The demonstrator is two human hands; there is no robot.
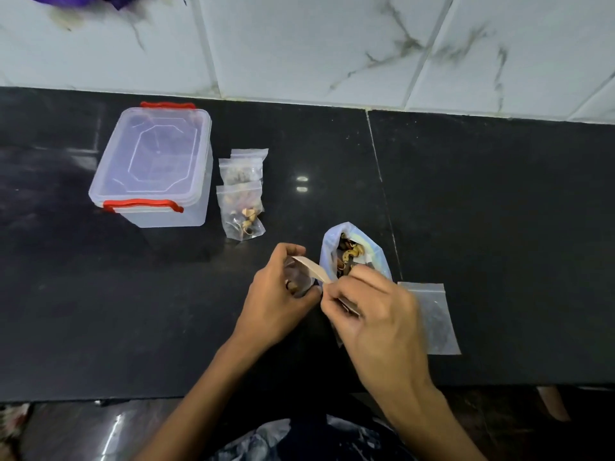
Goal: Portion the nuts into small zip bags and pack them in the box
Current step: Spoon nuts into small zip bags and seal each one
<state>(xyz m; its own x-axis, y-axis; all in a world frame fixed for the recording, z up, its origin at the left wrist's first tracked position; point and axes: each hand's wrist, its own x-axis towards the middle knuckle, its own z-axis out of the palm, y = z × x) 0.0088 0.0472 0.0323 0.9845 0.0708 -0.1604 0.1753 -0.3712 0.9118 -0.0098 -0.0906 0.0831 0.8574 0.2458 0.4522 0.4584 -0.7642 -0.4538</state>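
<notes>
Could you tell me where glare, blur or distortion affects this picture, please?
Head view: two small glare spots on the dark counter; the purple thing at the top left is smeared by blur; wide-angle bending curves the counter's back edge and the tile joints; box, filled bags and both hands are reasonably sharp.

Lidded clear box (151, 166), two filled zip bags (242, 194) beside it, open nut pouch (352, 252) upright nearby.

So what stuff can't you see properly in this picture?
Head view only:
- Small bag being filled: the left hand hides most of it.
- Big nut bag: the right hand covers its lower part.
- Box: the frosted lid blurs whatever is inside.
- Purple thing: cut off by the top edge, blurred.
</notes>
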